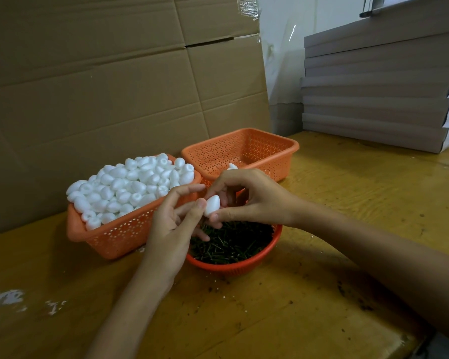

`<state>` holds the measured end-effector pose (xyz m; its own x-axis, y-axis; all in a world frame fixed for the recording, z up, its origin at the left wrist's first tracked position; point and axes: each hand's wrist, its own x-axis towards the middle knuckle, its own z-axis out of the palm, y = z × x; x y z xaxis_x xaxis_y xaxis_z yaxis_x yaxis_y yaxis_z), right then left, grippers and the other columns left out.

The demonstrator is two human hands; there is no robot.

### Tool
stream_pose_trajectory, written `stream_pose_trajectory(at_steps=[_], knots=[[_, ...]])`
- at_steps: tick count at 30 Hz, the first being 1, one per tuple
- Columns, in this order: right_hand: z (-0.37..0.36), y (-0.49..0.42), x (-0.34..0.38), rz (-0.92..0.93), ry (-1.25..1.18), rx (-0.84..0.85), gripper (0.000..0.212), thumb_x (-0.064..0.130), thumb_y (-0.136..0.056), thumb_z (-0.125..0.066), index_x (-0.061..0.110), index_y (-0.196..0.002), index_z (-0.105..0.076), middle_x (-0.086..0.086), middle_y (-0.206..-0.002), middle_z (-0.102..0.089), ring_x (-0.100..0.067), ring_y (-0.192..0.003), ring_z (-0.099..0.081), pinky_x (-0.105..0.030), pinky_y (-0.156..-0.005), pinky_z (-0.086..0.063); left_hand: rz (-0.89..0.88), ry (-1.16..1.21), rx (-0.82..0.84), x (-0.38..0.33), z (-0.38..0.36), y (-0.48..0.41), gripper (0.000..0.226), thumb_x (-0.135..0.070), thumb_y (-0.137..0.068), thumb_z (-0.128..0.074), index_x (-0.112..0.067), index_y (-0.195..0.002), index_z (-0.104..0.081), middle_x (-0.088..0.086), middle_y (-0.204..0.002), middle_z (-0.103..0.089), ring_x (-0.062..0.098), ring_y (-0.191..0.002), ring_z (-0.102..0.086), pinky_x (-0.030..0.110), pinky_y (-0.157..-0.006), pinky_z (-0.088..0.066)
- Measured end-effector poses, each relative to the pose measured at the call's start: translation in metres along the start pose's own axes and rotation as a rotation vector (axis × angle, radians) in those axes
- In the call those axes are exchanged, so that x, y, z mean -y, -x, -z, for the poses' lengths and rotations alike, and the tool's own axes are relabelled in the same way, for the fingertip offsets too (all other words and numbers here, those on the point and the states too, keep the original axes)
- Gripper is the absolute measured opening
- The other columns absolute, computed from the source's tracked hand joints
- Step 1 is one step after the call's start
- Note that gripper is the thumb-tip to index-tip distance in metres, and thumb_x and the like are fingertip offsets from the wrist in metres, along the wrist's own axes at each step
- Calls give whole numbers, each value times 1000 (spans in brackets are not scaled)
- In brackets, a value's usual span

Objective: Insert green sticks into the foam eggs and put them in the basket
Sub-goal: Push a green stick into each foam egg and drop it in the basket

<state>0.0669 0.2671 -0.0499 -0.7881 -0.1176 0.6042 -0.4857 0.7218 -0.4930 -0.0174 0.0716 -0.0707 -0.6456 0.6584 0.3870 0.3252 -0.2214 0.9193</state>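
Observation:
Both hands hold one white foam egg above the red bowl of dark green sticks. My right hand pinches the egg, fingers over its top and thumb beneath. My left hand meets the egg's left end with thumb and curled fingers; I see no stick between them. Left of the hands, an orange basket is heaped with foam eggs. Behind the hands, a second orange basket holds one foam egg, partly hidden by my right hand.
All three containers stand on a yellowish wooden table speckled with dark crumbs. Large cardboard sheets rise right behind the baskets. A stack of flat grey boxes sits at the back right. White scuffs mark the table at the near left.

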Motion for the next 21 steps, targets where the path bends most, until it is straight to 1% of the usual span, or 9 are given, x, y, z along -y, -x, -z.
stream_pose_trajectory(at_steps=[3,7,9,12,16,21], knots=[[0,0,-1,-6,0,-9,29,27,-86,-86,10,-106,-73,-1,-89,-69,-17,-81,-65,-25,-70,-51,-1,-5,-2,-1,0,1,32,-34,-97,-64,-18,-125,-65,11,-96,-81,27,-82,-80,26,-60,-60],[0,1,0,-13,15,-37,30,29,-84,-88,12,-103,-73,5,-86,-68,-13,-79,-65,-20,-70,-47,-4,29,-65,-1,0,1,37,-30,-86,-76,-13,-118,-68,12,-98,-81,29,-80,-80,25,-59,-60],[-1,1,0,-9,18,-41,30,29,-84,-88,12,-104,-74,5,-87,-69,-13,-80,-65,-21,-69,-48,0,33,-75,-1,1,1,37,-30,-84,-78,-12,-115,-69,13,-97,-81,28,-80,-80,25,-59,-59],[-1,0,0,-13,-2,-44,28,26,-87,-86,11,-108,-74,1,-90,-72,-15,-82,-67,-29,-69,-53,10,42,-80,0,3,0,33,-26,-84,-78,-12,-113,-70,12,-96,-82,27,-82,-80,24,-62,-60],[-1,0,1,-1,4,-35,29,25,-89,-84,11,-113,-75,1,-92,-73,-14,-83,-68,-25,-71,-53,15,56,-75,-1,6,-1,36,-25,-82,-80,-11,-113,-69,13,-97,-82,29,-84,-81,24,-64,-61],[-2,1,1,-18,-99,-62,32,18,-89,-84,6,-113,-66,-4,-94,-74,-19,-82,-71,-28,-73,-58,35,92,-73,-3,8,-1,46,-29,-76,-83,-9,-115,-68,13,-101,-82,32,-87,-81,26,-64,-64]])
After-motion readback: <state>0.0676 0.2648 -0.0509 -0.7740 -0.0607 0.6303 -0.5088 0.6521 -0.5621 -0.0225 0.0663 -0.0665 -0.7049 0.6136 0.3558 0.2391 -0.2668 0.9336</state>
